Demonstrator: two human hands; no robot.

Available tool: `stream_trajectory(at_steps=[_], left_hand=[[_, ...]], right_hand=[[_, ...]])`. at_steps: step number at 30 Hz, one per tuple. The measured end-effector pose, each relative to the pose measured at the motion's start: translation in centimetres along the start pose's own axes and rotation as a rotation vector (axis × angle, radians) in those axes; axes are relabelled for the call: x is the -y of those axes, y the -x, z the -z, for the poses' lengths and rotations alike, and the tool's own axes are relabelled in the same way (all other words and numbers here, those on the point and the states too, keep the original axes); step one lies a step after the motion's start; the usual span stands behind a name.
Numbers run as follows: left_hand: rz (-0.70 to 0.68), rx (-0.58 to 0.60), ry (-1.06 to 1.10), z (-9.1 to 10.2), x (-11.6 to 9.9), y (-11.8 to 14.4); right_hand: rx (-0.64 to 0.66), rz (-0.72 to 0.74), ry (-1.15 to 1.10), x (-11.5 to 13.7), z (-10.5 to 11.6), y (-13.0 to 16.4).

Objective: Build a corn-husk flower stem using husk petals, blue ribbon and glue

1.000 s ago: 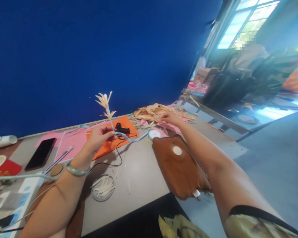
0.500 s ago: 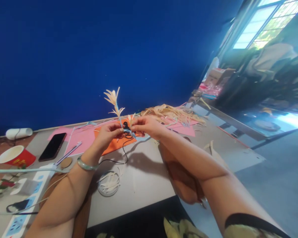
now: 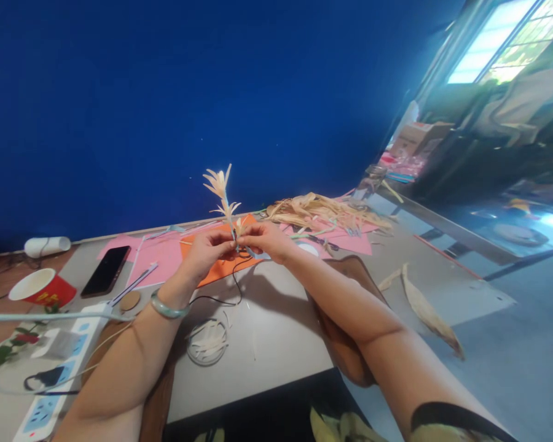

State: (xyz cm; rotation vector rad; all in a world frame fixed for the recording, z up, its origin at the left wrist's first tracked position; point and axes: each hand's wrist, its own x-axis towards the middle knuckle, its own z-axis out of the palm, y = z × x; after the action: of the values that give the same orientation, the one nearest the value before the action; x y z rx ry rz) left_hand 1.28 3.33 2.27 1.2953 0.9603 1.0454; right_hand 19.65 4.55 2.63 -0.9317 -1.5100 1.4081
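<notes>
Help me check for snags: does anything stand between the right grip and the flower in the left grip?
Nothing visible does: the right grip pinches pale petals close beside the flower in the left grip. Whether these touch is too small to tell.

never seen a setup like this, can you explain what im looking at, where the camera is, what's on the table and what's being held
There's no machine here: these are a person's two bare hands, seen by one camera worn on the head, looking forward and down. The left hand holds a pale flower stalk upright; the right hand pinches a smaller pale bloom beside it. On the table lie a phone, a red paper cup, a power strip, a round dish with pale strips, and a heap of dried husks. Fingers hide where stalk and bloom meet, if they do.
</notes>
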Motion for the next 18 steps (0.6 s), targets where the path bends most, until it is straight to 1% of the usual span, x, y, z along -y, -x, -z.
stream_trajectory(at_steps=[5,15,18], left_hand=[[0.023,-0.005,-0.005,-0.3,-0.2,0.1],[0.047,-0.022,-0.043,-0.4,-0.7,0.6],[0.031,-0.018,-0.055,-0.3,-0.7,0.6]], right_hand=[[-0.047,-0.055,-0.071,-0.8,-0.1,-0.2],[-0.038,-0.017,-0.222,-2.2,-0.6,-0.4],[-0.038,-0.019,-0.252,-2.4,-0.7,-0.4]])
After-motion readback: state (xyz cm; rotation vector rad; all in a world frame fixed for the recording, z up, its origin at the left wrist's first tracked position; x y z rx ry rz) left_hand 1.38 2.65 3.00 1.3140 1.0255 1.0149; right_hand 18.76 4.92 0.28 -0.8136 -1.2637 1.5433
